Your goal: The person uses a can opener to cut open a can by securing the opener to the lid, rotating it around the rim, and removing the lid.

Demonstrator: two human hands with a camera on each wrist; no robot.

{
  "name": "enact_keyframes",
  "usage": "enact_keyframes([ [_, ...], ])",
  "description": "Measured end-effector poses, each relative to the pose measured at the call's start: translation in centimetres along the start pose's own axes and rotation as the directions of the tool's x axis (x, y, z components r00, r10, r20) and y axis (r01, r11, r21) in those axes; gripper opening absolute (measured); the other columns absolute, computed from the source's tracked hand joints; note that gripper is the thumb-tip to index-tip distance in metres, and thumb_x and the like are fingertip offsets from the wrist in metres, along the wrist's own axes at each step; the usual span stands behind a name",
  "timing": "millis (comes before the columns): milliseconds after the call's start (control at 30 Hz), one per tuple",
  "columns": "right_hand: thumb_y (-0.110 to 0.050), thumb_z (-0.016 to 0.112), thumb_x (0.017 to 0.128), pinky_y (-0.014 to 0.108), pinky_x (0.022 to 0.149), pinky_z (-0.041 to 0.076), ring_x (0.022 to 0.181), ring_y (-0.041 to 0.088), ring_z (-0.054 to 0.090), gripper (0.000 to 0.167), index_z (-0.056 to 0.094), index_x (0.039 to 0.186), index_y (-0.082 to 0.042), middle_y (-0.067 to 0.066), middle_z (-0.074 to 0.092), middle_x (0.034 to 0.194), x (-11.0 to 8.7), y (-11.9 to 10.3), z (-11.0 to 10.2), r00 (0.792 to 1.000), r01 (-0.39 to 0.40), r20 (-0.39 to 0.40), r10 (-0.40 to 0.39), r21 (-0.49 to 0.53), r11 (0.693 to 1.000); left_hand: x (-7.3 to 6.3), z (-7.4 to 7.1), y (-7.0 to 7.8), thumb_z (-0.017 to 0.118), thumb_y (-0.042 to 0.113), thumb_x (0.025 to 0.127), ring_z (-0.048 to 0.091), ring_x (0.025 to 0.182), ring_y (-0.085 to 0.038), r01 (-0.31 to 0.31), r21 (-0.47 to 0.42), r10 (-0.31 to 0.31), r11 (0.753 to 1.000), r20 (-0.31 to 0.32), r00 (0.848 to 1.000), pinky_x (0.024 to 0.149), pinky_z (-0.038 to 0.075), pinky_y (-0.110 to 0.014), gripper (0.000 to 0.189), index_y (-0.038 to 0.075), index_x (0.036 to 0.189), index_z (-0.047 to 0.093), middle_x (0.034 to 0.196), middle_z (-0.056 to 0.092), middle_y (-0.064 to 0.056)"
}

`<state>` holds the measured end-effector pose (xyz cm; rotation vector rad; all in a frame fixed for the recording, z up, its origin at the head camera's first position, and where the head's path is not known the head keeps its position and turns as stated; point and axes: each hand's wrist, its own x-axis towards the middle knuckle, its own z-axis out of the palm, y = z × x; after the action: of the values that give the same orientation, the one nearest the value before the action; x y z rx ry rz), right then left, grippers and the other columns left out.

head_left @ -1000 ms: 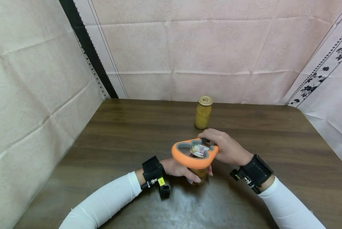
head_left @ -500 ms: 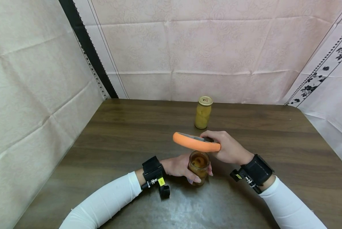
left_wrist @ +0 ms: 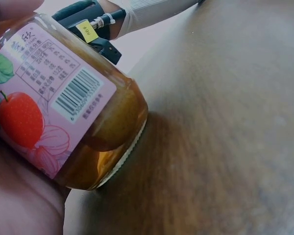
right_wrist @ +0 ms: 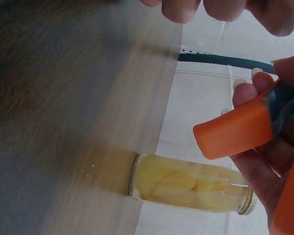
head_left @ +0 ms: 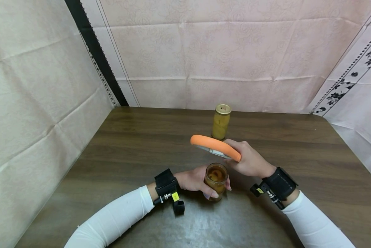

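Observation:
My left hand [head_left: 192,179] grips an open glass jar [head_left: 218,187] of fruit in amber liquid, standing on the table with its lidless mouth facing up. In the left wrist view, the jar's pink label [left_wrist: 88,73] shows a red fruit and a barcode. Just above and behind the mouth, my right hand [head_left: 248,160] holds an orange jar opener [head_left: 214,143] with grey inner parts. The opener is tilted, its left end higher, and a pale, shiny piece shows at its underside. Orange and dark grey parts of the opener [right_wrist: 237,128] show among fingers in the right wrist view.
Beyond the right hand, a closed jar [head_left: 221,123] of yellow fruit with a gold lid stands near the table's back edge. The wooden table [head_left: 136,144] is bordered by pale cloth [head_left: 229,51] at the back and both sides.
The opener has lifted off the jar and tilted, leaving the jar's mouth uncovered. My right hand has shifted slightly; my left hand keeps its grip on the jar in the same place.

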<state>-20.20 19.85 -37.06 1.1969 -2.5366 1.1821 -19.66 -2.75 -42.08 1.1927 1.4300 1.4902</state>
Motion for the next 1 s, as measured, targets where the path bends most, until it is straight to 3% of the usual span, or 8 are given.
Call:
enact_keyframes([
  [200,0.013,0.071,0.079,0.030,0.079,0.052,0.084,0.010,0.061,0.050,0.062,0.122,-0.010,0.003,0.071,0.100,-0.1,-0.1,0.0,0.999,-0.035,0.006,0.035,0.012,0.999,0.0,0.0,-0.1,0.070,-0.002,0.086,0.061,0.115,-0.009,0.003,-0.017,-0.003,1.000,0.001,1.000,0.083,0.054,-0.023,0.043,-0.011,0.123,0.050,0.126,0.052,-0.038],
  [333,0.013,0.070,0.081,0.033,0.088,0.057,0.096,0.010,0.065,0.048,0.062,0.124,-0.006,0.008,0.073,0.112,-0.3,0.3,0.2,0.998,-0.063,0.004,0.063,0.033,0.997,-0.1,-0.1,-0.1,0.070,-0.002,0.086,0.059,0.117,-0.021,0.010,-0.025,-0.010,1.000,0.001,1.000,0.081,0.054,-0.024,0.044,-0.010,0.124,0.049,0.127,0.052,-0.037],
  [433,0.012,0.069,0.082,0.029,0.087,0.055,0.092,0.010,0.063,0.043,0.063,0.122,-0.005,0.011,0.073,0.110,-0.4,0.5,0.3,0.995,-0.098,0.007,0.098,0.079,0.992,-0.2,-0.2,-0.1,0.070,-0.005,0.087,0.059,0.119,-0.030,0.017,-0.013,-0.017,1.000,0.002,1.000,0.079,0.055,-0.024,0.043,-0.010,0.124,0.049,0.128,0.053,-0.037],
  [567,0.010,0.066,0.084,0.027,0.084,0.047,0.087,0.014,0.057,0.046,0.061,0.127,-0.005,0.012,0.069,0.105,-0.5,0.5,0.2,0.989,-0.145,0.034,0.142,0.150,0.978,-0.2,-0.1,0.0,0.068,-0.008,0.087,0.061,0.120,-0.020,0.020,0.016,-0.020,1.000,0.002,1.000,0.089,0.054,-0.025,0.042,-0.009,0.125,0.050,0.128,0.054,-0.036],
  [700,0.009,0.066,0.085,0.026,0.087,0.046,0.091,0.015,0.057,0.051,0.059,0.133,-0.006,0.012,0.069,0.114,-0.5,0.5,0.1,0.986,-0.163,0.053,0.156,0.177,0.971,-0.2,-0.1,0.1,0.068,-0.010,0.087,0.061,0.118,-0.008,0.011,0.021,-0.011,1.000,0.001,1.000,0.105,0.047,-0.027,0.043,-0.009,0.125,0.050,0.127,0.054,-0.036],
  [800,0.008,0.066,0.086,0.026,0.090,0.046,0.093,0.015,0.058,0.050,0.059,0.134,-0.006,0.014,0.069,0.119,-0.5,0.6,0.1,0.984,-0.175,0.060,0.166,0.186,0.967,-0.2,-0.2,0.1,0.068,-0.009,0.087,0.061,0.118,-0.007,0.009,0.016,-0.009,1.000,0.002,1.000,0.105,0.047,-0.028,0.043,-0.009,0.126,0.049,0.127,0.054,-0.036],
  [1000,0.004,0.066,0.089,0.029,0.084,0.048,0.088,0.015,0.058,0.032,0.061,0.121,-0.001,0.011,0.065,0.101,-0.6,1.0,0.4,0.981,-0.192,0.076,0.179,0.234,0.953,-0.2,-0.2,-0.1,0.068,-0.009,0.087,0.061,0.118,-0.008,0.010,-0.012,-0.010,1.000,0.000,1.000,0.106,0.046,-0.027,0.044,-0.010,0.126,0.048,0.128,0.051,-0.038],
])
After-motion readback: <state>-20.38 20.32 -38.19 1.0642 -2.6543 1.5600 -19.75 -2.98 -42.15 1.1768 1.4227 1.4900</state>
